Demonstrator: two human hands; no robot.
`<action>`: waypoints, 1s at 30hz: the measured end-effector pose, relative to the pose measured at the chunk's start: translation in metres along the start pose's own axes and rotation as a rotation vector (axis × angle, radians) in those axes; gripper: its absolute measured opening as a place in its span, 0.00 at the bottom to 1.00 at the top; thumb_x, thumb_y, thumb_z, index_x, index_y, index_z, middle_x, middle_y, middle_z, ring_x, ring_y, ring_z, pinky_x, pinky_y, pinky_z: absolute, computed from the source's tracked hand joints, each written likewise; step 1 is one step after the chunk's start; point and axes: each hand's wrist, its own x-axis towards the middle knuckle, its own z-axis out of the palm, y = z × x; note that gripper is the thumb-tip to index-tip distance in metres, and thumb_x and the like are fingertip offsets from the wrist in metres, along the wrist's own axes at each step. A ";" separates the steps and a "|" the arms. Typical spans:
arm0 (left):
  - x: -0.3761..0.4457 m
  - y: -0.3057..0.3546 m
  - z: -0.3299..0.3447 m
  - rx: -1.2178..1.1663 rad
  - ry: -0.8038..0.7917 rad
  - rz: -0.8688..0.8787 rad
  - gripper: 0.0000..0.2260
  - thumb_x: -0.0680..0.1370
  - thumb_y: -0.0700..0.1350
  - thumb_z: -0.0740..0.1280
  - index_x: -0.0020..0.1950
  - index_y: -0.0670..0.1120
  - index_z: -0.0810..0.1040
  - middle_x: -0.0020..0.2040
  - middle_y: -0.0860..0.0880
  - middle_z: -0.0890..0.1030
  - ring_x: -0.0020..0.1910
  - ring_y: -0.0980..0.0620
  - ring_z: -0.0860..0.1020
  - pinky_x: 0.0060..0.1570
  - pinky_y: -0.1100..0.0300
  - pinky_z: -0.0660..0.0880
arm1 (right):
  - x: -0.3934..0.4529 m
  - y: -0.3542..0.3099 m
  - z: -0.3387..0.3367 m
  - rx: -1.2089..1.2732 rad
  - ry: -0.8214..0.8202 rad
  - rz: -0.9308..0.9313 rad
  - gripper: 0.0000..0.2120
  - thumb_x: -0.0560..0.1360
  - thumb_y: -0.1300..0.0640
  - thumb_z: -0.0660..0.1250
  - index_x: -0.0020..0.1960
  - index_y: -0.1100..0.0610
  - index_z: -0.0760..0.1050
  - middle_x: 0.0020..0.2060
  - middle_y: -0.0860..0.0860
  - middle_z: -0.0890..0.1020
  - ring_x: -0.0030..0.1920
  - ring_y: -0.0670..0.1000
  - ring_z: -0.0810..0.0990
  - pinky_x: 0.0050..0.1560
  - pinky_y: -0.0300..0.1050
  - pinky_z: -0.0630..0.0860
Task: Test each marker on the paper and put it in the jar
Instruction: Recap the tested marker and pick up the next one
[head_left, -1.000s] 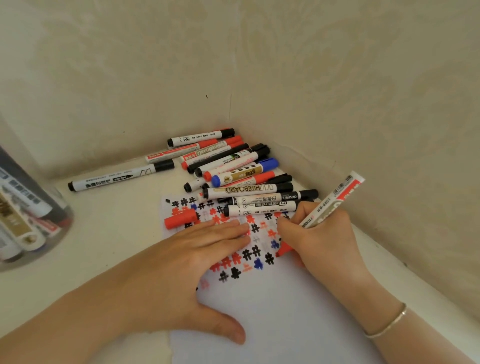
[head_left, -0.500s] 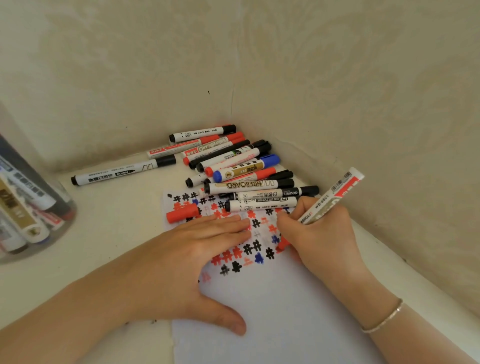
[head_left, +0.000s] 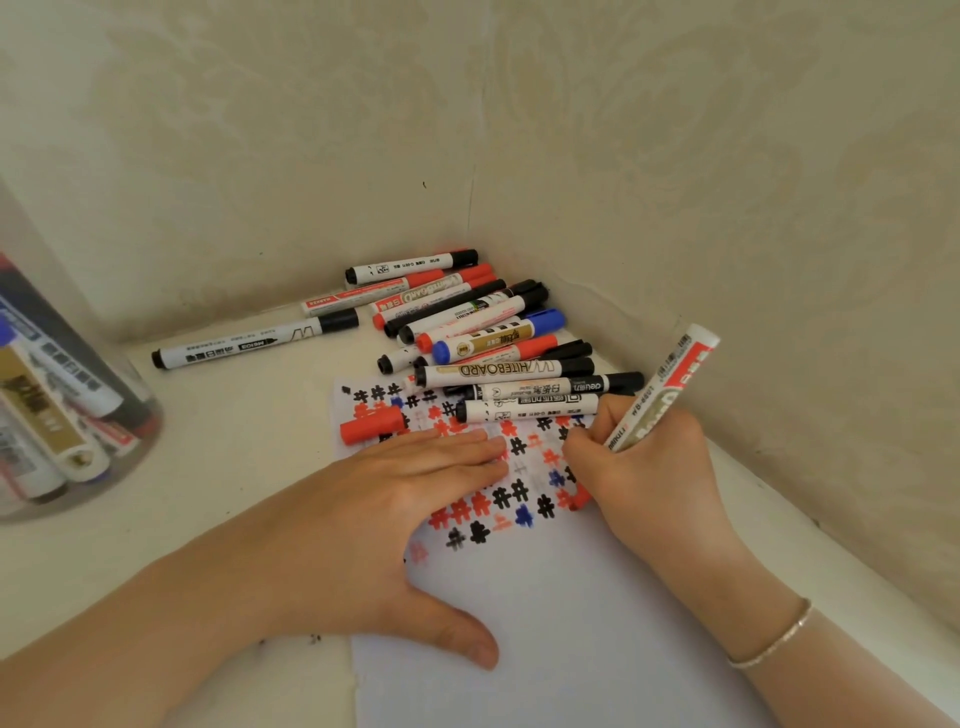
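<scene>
White paper (head_left: 545, 623) lies on the counter (head_left: 234, 467), pinned flat by the left hand (head_left: 384, 509), fingers straight. Right hand (head_left: 644, 462) holds a red marker (head_left: 660, 395) in a closed grip, tip on the paper. Loose markers (head_left: 467, 322) crowd the corner; a red cap (head_left: 371, 424) lies beside them. Clear jar (head_left: 57, 395) stands far left.

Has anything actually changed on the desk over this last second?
Hardly anything. The right hand still grips the red marker, its tip on the paper. The left hand still presses the paper flat. The marker pile and jar lie as before.
</scene>
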 end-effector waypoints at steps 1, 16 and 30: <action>0.000 -0.001 0.001 0.003 0.004 0.004 0.44 0.59 0.78 0.62 0.70 0.72 0.46 0.67 0.80 0.39 0.66 0.78 0.36 0.63 0.75 0.34 | 0.000 0.000 0.000 0.007 -0.004 0.002 0.14 0.70 0.67 0.65 0.31 0.67 0.62 0.25 0.56 0.66 0.26 0.50 0.63 0.25 0.39 0.62; -0.010 -0.016 -0.013 0.205 0.596 0.002 0.24 0.75 0.65 0.58 0.59 0.49 0.76 0.53 0.55 0.77 0.51 0.58 0.75 0.50 0.61 0.74 | 0.026 -0.033 0.003 0.414 -0.138 0.093 0.14 0.73 0.66 0.66 0.31 0.60 0.67 0.23 0.57 0.75 0.18 0.47 0.61 0.20 0.35 0.60; -0.011 -0.040 -0.015 0.118 0.684 -0.044 0.14 0.75 0.59 0.60 0.51 0.54 0.78 0.42 0.61 0.76 0.41 0.60 0.74 0.46 0.56 0.71 | 0.025 -0.052 0.022 0.604 -0.342 0.063 0.07 0.76 0.64 0.64 0.40 0.65 0.73 0.35 0.63 0.80 0.25 0.53 0.76 0.27 0.43 0.74</action>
